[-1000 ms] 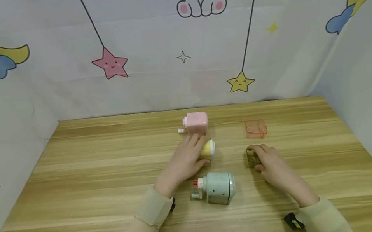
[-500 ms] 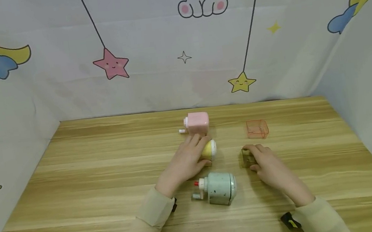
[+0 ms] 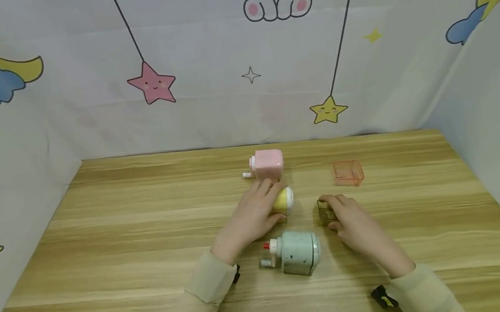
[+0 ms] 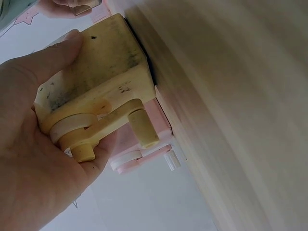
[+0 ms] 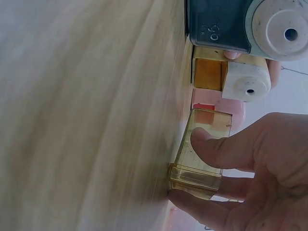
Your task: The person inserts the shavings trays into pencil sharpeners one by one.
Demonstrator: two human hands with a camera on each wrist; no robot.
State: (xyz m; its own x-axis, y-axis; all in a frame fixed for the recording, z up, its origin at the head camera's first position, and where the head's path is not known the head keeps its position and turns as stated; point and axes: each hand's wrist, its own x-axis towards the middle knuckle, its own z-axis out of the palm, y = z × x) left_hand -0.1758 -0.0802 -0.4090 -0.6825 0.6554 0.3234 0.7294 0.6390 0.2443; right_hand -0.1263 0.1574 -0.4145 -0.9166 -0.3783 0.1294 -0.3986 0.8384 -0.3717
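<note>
1. The left hand (image 3: pixel 249 216) is curled round the yellow sharpener (image 3: pixel 281 202), thumb on one side and fingers (image 3: pixel 277 189) on the other, spread only as far as its body
2. The yellow sharpener lies near the middle of the wooden surface (image 3: pixel 123 236), its white front pointing to the person's right; the left wrist view shows its crank (image 4: pixel 115 120) and dark smudges on the body
3. In the right wrist view, an orange-tinted opening shows beside the round-holed white face of the yellow sharpener
4. The right hand (image 3: pixel 353 221) pinches a see-through yellowish box (image 5: pixel 190 161) between thumb and fingers, parted just by the width of the box
5. This box is to the right of the yellow sharpener, near it but apart; whether its lower edge touches the surface I cannot tell
6. A pale green sharpener (image 3: pixel 299 252) with a red-tipped part lies nearer the person, between the two forearms
7. A pink sharpener (image 3: pixel 269 163) lies just beyond the left hand; whether they touch is unclear
8. A clear orange-pink box (image 3: pixel 348 173) sits beyond the right hand, well apart from the pink sharpener
9. Behind the surface hangs a white cloth (image 3: pixel 207 119) printed with stars
</note>
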